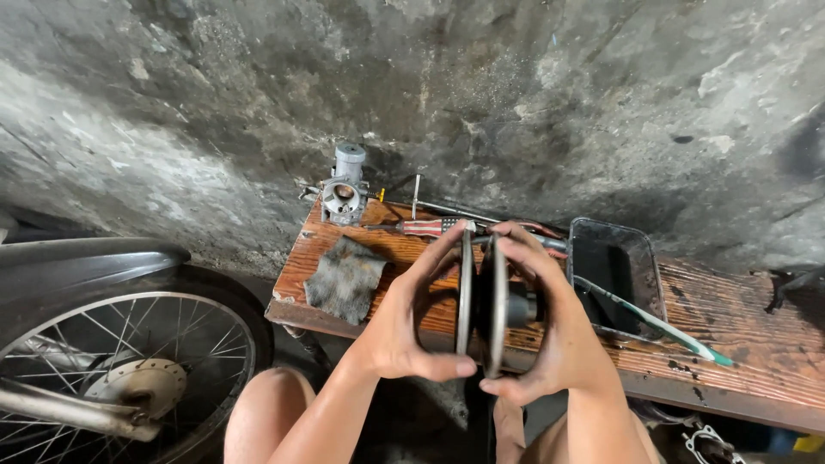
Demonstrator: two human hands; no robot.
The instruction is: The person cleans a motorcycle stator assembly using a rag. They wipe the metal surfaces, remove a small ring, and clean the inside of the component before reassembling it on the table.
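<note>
Metal discs (pixel 481 296), two, upright, edge-on, above wooden bench (pixel 756 344) front edge | left hand (pixel 404 322) curled around left disc, thumb below, fingers over top | right hand (pixel 550 331) clasps right disc likewise | rag (pixel 344 279) lies left.

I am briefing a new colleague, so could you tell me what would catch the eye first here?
First, the two metal discs held on edge between the left hand and right hand, in the centre. Behind them on the wooden bench stands a grey carburettor, with a black tray to the right. A spoked wheel fills the lower left.
</note>
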